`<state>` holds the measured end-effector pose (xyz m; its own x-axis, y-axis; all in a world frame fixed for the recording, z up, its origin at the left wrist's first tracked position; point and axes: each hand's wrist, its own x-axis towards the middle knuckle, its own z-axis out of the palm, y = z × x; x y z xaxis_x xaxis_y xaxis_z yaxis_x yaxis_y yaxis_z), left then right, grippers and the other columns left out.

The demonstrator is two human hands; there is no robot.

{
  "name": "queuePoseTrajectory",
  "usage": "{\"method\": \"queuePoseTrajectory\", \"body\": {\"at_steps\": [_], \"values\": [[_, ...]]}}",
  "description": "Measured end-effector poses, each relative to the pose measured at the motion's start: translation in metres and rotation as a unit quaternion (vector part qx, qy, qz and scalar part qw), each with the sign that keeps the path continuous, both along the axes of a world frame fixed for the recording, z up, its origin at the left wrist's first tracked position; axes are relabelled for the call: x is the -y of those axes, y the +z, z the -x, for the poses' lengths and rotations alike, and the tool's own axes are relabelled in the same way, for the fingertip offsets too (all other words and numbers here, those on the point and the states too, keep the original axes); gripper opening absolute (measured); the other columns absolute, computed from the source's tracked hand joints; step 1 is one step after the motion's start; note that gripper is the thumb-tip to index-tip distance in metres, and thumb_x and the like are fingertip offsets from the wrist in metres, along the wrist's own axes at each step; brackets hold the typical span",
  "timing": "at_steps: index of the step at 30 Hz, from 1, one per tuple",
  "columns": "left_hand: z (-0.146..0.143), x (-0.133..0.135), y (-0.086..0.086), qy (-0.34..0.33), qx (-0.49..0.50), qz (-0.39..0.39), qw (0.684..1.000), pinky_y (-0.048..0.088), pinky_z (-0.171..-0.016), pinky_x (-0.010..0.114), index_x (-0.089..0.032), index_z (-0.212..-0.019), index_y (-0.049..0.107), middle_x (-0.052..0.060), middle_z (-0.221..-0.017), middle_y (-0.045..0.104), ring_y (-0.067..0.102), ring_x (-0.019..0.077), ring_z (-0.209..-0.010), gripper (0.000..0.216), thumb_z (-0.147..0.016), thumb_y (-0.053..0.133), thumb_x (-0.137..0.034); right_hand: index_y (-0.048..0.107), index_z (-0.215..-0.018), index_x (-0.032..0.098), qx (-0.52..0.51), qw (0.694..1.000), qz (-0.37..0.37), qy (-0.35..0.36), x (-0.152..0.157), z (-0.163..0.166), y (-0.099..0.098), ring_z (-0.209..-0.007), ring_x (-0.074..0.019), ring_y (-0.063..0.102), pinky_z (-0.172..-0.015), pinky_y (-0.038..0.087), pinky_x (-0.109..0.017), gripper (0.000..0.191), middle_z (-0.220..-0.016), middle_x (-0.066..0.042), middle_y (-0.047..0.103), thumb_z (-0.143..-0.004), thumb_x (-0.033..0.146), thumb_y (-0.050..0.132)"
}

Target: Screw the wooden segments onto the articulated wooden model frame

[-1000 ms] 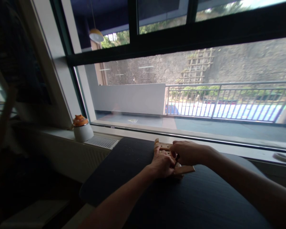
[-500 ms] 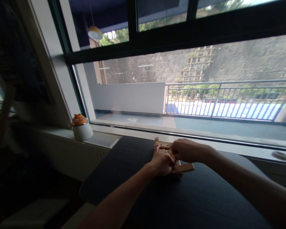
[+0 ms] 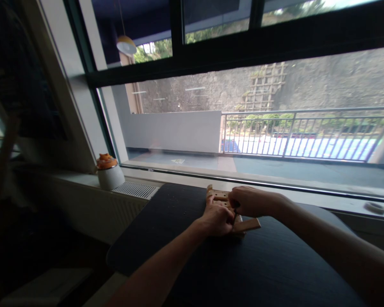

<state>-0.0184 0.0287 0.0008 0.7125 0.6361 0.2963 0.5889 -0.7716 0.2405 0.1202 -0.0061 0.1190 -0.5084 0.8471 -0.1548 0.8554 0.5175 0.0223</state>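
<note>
A small wooden assembly [image 3: 223, 194] with drilled holes lies on the dark table. One flat wooden slat [image 3: 248, 225] sticks out from its near right end. My left hand [image 3: 218, 218] is closed on the assembly's near side, a finger stretched along its left part. Just above and to the right, my right hand [image 3: 245, 200] is a closed fist over the wood. A thin dark shaft [image 3: 235, 216] points down from it toward my left fingertips. The tool's handle is hidden in the fist.
The black table [image 3: 166, 221] has crumbs [image 3: 179, 200] on its far left part. Beyond it runs the window sill [image 3: 192, 181]. A white pot-like object with an orange top [image 3: 110, 172] stands left on the sill, beside a vent grille [image 3: 136, 189]. Rolls of tape [image 3: 375, 208] lie at right.
My right fist has turned slightly over the wood, and the dark shaft below it shows more plainly. My left hand stays in place on the assembly.
</note>
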Motion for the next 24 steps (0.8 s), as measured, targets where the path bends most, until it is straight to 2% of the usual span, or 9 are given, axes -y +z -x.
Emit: {"method": "queuePoseTrajectory", "body": {"at_steps": [11, 16, 20, 24], "values": [[-0.001, 0.002, 0.004, 0.009, 0.001, 0.036, 0.999, 0.003, -0.112, 0.055, -0.023, -0.067, 0.069, -0.002, -0.073, 0.07, 0.061, 0.0224, -0.094, 0.012, -0.074, 0.065, -0.033, 0.07, -0.092, 0.014, -0.003, 1.0, -0.019, -0.024, -0.001, 0.004, 0.0, -0.08, -0.0226, 0.062, -0.061, 0.038, -0.028, 0.024, -0.088, -0.012, 0.07, -0.073, 0.021, 0.056], [-0.001, 0.002, 0.006, 0.018, -0.002, 0.031, 0.999, 0.004, -0.111, 0.054, -0.024, -0.07, 0.071, -0.001, -0.074, 0.07, 0.061, 0.0235, -0.095, 0.017, -0.075, 0.064, -0.038, 0.068, -0.099, 0.014, -0.024, 1.0, -0.009, -0.007, 0.003, 0.004, 0.009, -0.077, -0.0177, 0.061, -0.059, 0.038, -0.023, 0.031, -0.094, -0.01, 0.069, -0.069, 0.017, 0.058], [-0.002, 0.001, 0.005, 0.018, -0.012, 0.025, 0.999, 0.007, -0.112, 0.052, -0.024, -0.073, 0.073, 0.0, -0.075, 0.07, 0.061, 0.0248, -0.097, 0.016, -0.074, 0.065, -0.037, 0.07, -0.089, 0.016, -0.031, 0.999, -0.008, -0.002, 0.002, 0.0, 0.009, -0.068, -0.0144, 0.057, -0.056, 0.036, -0.022, 0.025, -0.084, -0.006, 0.069, -0.069, 0.013, 0.056], [-0.003, 0.001, 0.005, 0.021, -0.022, 0.023, 0.999, 0.008, -0.112, 0.053, -0.024, -0.072, 0.073, 0.0, -0.073, 0.069, 0.061, 0.0246, -0.095, 0.015, -0.074, 0.064, -0.036, 0.071, -0.087, 0.017, -0.034, 0.999, -0.02, 0.003, -0.002, -0.003, 0.005, -0.068, -0.014, 0.055, -0.058, 0.035, -0.023, 0.023, -0.084, -0.006, 0.069, -0.071, 0.014, 0.054]]}}
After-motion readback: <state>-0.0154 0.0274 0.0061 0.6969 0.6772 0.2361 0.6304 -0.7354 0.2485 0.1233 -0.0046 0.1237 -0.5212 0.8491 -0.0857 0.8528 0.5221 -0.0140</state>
